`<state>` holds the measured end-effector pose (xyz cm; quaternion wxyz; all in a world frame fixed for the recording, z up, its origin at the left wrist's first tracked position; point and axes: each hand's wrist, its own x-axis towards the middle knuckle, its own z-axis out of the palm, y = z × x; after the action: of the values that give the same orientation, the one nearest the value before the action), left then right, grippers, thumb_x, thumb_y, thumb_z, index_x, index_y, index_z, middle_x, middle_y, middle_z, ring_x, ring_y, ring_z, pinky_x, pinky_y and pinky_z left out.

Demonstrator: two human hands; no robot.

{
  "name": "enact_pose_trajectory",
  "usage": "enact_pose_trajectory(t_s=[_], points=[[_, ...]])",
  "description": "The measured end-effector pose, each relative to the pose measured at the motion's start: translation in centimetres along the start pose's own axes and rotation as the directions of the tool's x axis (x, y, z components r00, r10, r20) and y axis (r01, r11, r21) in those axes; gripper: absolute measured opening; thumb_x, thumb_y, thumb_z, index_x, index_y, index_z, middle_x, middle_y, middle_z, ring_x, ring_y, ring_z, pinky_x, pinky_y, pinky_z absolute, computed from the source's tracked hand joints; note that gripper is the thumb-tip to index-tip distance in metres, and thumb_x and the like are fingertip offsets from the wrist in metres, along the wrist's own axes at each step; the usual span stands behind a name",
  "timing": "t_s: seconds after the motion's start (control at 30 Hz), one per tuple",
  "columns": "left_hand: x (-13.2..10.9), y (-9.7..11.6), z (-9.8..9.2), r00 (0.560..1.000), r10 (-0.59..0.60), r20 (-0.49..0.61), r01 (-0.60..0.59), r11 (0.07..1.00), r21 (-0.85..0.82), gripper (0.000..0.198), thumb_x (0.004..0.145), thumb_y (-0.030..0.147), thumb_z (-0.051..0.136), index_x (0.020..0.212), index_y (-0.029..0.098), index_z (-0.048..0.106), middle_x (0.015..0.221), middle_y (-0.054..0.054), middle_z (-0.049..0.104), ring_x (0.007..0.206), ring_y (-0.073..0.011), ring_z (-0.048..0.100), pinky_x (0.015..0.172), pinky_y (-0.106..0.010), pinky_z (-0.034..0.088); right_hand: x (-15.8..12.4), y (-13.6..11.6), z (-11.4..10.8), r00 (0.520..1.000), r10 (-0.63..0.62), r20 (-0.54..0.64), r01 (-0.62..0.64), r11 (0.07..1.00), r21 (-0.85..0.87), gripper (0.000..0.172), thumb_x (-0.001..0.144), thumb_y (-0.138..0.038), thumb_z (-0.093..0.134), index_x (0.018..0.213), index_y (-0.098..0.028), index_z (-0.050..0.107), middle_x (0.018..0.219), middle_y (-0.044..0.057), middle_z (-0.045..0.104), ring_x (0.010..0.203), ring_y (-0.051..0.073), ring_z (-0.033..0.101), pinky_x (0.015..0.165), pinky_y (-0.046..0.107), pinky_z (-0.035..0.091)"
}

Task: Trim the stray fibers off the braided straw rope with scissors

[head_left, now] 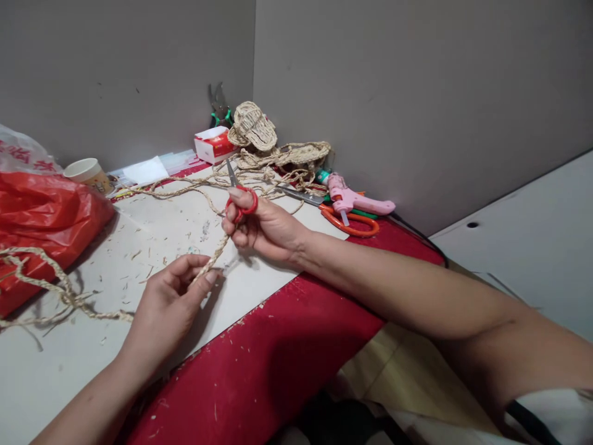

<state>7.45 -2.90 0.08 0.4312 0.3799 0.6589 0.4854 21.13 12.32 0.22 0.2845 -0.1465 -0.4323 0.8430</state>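
Note:
My left hand [173, 296] pinches a braided straw rope [214, 256] between thumb and fingers near the middle of the white sheet [152, 235]. My right hand [262, 225] is closed too, gripping both the same rope and a pair of small red-handled scissors [238, 196], whose blades point away from me. The rope runs taut between the two hands, then trails off toward the back and the left.
A red plastic bag [41, 213] and paper cup [88, 173] sit at the left. At the back lie woven straw pieces [254, 127], a red-white box [213, 145], pliers [218, 105], a pink glue gun [356, 201] and orange scissors [349, 222]. Red cloth [278, 346] covers the table edge.

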Motion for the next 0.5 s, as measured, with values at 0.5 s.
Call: enact_pose_trajectory(t_s=[0.5], points=[[-1.7,0.2,1.5,0.994,0.059,-0.087,-0.052,0.995,0.08,0.055,0.071,0.041,0.081,0.124,0.027,0.069,0.069,-0.004,0.07,0.059,-0.0149,0.057,0.054,-0.022,0.043,0.2,-1.1,-0.1,0.995,-0.084,-0.054,0.076,0.988,-0.133,0.041,0.078,-0.052,0.069,0.066,-0.018,0.051,0.053,-0.005,0.056,0.04,0.003,0.044,0.037,0.015,0.034]])
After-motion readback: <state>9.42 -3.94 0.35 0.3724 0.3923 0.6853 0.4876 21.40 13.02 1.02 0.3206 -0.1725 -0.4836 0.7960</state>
